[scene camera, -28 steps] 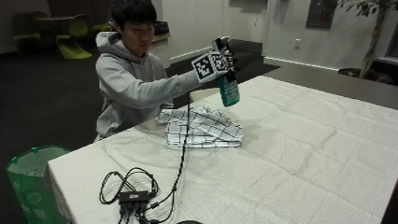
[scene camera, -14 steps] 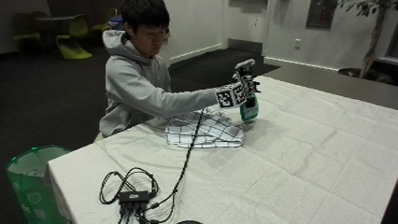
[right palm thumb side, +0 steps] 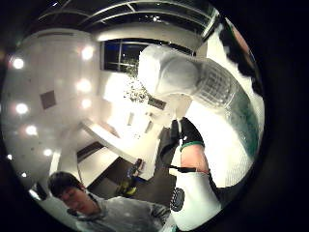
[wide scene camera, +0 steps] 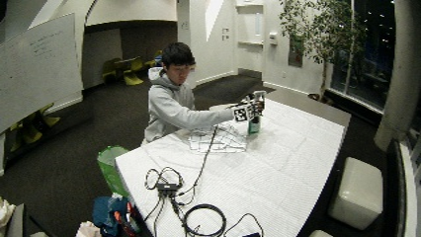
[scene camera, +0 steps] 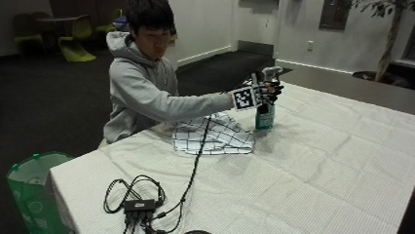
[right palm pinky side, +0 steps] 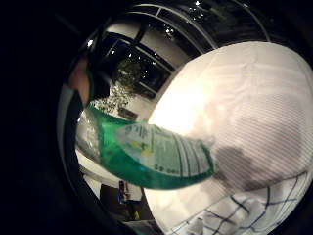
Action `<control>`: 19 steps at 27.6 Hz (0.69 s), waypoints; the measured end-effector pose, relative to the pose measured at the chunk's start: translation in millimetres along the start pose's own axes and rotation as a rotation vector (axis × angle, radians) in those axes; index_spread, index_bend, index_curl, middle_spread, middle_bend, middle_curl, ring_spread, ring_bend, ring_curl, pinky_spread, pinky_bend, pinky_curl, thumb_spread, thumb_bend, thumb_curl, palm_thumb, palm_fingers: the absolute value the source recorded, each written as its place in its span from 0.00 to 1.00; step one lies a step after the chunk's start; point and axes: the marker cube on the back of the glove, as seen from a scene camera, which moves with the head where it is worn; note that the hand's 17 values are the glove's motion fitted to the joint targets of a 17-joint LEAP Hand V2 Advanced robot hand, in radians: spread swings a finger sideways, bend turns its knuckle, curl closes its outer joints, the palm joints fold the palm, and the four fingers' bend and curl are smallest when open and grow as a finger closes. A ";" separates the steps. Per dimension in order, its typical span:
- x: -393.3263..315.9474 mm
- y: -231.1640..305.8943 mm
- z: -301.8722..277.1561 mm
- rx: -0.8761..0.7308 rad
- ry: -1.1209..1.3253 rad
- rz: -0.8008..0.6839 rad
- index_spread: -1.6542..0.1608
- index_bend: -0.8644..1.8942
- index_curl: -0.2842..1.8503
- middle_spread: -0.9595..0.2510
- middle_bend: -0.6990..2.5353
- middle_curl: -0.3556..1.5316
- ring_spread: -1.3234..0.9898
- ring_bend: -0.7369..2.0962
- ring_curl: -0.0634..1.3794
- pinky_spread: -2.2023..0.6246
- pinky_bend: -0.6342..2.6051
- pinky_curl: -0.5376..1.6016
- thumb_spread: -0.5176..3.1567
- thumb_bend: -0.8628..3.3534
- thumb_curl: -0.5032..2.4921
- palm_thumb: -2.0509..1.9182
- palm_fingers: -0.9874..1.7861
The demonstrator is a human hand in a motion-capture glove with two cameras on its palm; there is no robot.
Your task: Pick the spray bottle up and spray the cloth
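Observation:
A green spray bottle (scene camera: 264,117) with a white head stands upright at the tablecloth, just right of the checked cloth (scene camera: 214,136). I cannot tell whether its base touches the table. My gloved right hand (scene camera: 269,91) grips the bottle round its neck and head, fingers curled. In the little finger side palm view the green labelled body (right palm pinky side: 146,156) runs out from the palm over the white tablecloth (right palm pinky side: 244,98), with the checked cloth (right palm pinky side: 234,215) beside it. The thumb side palm view shows the white spray head (right palm thumb side: 169,72) close by. The cloth lies crumpled and flat.
A black hub with looped cables (scene camera: 139,204) lies near the table's front left corner, and a cable runs from it to the hand. A green bin (scene camera: 32,185) stands on the floor by that corner. White tablecloth (scene camera: 337,165) stretches to the right.
The hand has brought the bottle down from above the cloth and to the right. It now stands low beside the cloth's right edge.

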 end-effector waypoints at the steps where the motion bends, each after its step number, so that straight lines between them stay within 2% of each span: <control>1: -0.2 4.3 -3.0 -0.010 0.014 -0.006 0.81 0.34 0.35 0.74 0.34 0.42 0.52 0.48 0.37 0.73 0.38 0.47 0.30 0.19 0.41 0.73 0.55; 3: -1.3 13.5 -10.5 -0.022 0.036 -0.017 0.80 0.34 0.34 0.75 0.32 0.42 0.53 0.46 0.37 0.76 0.38 0.48 0.32 0.19 0.40 0.72 0.47; 5: -4.8 23.9 -19.2 -0.029 0.042 -0.024 0.79 0.34 0.33 0.76 0.31 0.41 0.54 0.45 0.35 0.78 0.38 0.48 0.33 0.19 0.39 0.71 0.43; 11: -14.6 50.8 -45.9 -0.037 0.134 -0.076 0.77 0.34 0.28 0.78 0.30 0.39 0.55 0.43 0.29 0.82 0.37 0.44 0.36 0.19 0.37 0.70 0.43; 15: -12.8 69.9 -55.4 -0.078 0.247 -0.126 0.77 0.36 0.28 0.78 0.29 0.39 0.56 0.42 0.28 0.83 0.36 0.43 0.38 0.20 0.36 0.69 0.44; 19: -18.7 84.4 -51.9 -0.106 0.261 -0.143 0.77 0.37 0.28 0.79 0.29 0.38 0.56 0.42 0.27 0.84 0.34 0.42 0.38 0.20 0.35 0.69 0.45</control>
